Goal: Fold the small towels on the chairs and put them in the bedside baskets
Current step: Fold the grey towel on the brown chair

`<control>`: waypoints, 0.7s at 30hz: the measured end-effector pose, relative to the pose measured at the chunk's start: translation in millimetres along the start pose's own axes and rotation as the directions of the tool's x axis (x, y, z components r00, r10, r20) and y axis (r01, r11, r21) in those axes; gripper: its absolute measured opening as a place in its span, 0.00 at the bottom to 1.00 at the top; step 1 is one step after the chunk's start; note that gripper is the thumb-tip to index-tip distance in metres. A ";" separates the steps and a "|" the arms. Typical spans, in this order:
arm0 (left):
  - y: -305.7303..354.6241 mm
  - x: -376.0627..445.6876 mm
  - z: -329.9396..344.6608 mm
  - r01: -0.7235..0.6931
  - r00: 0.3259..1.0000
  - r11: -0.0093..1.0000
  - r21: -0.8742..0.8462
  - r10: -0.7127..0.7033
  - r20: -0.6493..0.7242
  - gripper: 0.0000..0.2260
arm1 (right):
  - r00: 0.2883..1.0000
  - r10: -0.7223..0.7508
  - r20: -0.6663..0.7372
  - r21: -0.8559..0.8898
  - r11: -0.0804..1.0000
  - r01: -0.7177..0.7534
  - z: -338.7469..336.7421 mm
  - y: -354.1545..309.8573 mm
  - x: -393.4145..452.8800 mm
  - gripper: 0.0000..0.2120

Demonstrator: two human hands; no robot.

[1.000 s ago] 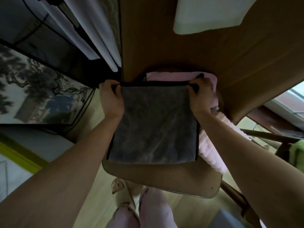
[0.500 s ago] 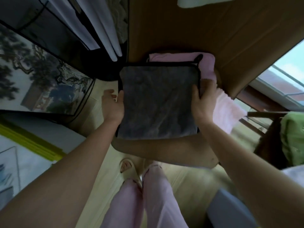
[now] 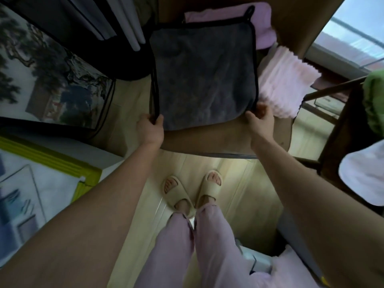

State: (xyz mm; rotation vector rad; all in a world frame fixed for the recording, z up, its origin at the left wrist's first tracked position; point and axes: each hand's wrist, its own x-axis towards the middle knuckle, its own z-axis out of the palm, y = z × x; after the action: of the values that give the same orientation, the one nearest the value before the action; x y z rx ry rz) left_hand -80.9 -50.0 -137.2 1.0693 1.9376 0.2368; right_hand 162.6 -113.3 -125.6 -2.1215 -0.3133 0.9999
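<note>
Under grey towel (image 3: 204, 75), perhaps pink towels (image 3: 284, 82)

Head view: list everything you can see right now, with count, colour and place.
grey towel: 1, dark grey with black trim, flat on the chair seat
pink towels: at least 2, one beneath the grey towel's far edge, one draped off the seat's right side
chair: 1, brown wood, centre
green cloth: 1, right edge
white cloth: 1, lower right
framed pictures: 2, left side
slippers: 2, beige, on the floor
left hand: pinching the towel's near left corner
right hand: pinching its near right corner
</note>
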 end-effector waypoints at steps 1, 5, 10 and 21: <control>-1.4 0.7 2.1 0.001 1.000 1.000 -0.015 0.000 0.007 0.17 | 1.000 -0.014 0.014 0.025 1.000 0.014 2.6 0.6 1.5 0.08; -3.4 -0.7 4.8 0.005 1.000 0.998 -0.058 -0.004 0.022 0.17 | 0.996 -0.074 0.052 0.082 0.994 0.069 10.5 -0.7 1.1 0.06; 0.6 -3.1 2.5 0.037 0.999 0.978 -0.204 -0.038 -0.001 0.17 | 0.990 -0.135 -0.051 0.037 0.990 0.137 1.9 -16.6 -3.3 0.05; 92.4 -50.4 -60.0 -0.140 0.970 0.930 -0.339 0.060 -0.237 0.10 | 0.992 -0.118 -0.055 0.001 0.993 0.118 -48.8 -114.4 -27.0 0.08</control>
State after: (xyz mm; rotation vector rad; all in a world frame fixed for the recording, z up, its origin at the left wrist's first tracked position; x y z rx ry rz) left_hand -60.9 -17.8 -22.1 0.9303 1.9394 0.7642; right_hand 191.5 -74.4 -7.9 -2.0972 -0.4040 0.8720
